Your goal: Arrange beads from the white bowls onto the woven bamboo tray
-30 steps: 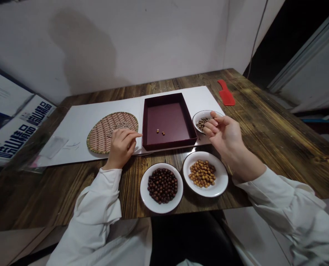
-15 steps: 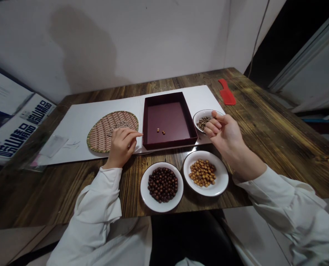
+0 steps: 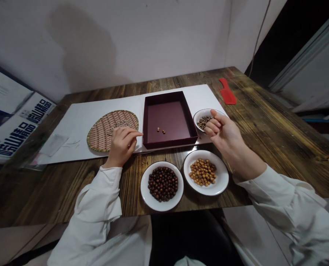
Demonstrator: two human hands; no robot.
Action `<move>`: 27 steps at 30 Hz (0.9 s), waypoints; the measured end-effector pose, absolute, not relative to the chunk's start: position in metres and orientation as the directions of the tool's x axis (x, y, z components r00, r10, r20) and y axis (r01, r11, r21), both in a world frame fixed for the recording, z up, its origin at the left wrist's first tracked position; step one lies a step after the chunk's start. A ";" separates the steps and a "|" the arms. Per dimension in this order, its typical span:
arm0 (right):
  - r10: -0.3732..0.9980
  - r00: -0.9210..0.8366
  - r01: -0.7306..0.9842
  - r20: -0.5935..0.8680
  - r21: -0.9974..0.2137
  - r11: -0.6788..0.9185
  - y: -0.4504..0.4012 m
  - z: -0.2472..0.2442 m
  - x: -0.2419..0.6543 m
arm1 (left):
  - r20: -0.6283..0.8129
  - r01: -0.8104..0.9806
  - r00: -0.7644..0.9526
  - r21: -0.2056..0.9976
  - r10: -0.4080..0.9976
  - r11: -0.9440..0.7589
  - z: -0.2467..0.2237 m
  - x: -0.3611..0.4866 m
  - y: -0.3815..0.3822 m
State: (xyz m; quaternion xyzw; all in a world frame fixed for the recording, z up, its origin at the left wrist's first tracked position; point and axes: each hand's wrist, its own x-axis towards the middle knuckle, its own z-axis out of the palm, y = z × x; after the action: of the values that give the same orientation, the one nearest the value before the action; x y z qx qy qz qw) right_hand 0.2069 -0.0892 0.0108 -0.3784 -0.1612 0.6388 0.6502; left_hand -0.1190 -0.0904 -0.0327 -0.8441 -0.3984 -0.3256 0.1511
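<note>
Some beads (image 3: 163, 132) sit in maroon box (image 3: 168, 114); no change this past second, work looks paused. Left hand (image 3: 122, 144) narrow beside box, right hand (image 3: 225, 133) curled by rear bowl (image 3: 201, 113); can't tell what either holds.

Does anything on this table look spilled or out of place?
I see no spill. The red comb-shaped thing looks a bit odd: it lies alone on the wooden table, off the white board, while the maroon box sits on that board.
</note>
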 end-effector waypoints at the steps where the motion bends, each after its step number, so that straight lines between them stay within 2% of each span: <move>1: 0.953 0.139 -0.708 -0.271 -0.699 -0.096 -0.089 0.010 0.207 | 0.672 0.770 0.473 0.000 0.570 -0.638 -0.033 -0.119 -0.090; 8: 0.960 0.177 -0.663 -0.215 -0.747 -0.045 -0.089 0.007 0.208 | 0.670 0.776 0.454 0.027 0.588 -0.630 -0.033 -0.119 -0.091; 15: 0.946 0.122 -0.747 -0.302 -0.655 -0.113 -0.090 0.016 0.205 | 0.684 0.768 0.458 0.015 0.567 -0.640 -0.032 -0.118 -0.091; 27: 0.948 0.206 -0.688 -0.242 -0.725 -0.036 -0.092 0.014 0.205 | 0.674 0.781 0.448 0.026 0.588 -0.624 -0.032 -0.118 -0.091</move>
State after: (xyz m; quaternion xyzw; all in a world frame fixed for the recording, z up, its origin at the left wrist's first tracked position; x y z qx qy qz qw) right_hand 0.2047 -0.0923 0.0137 -0.3863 -0.1683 0.6073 0.6735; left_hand -0.1177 -0.0909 -0.0317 -0.8382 -0.4083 -0.3308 0.1456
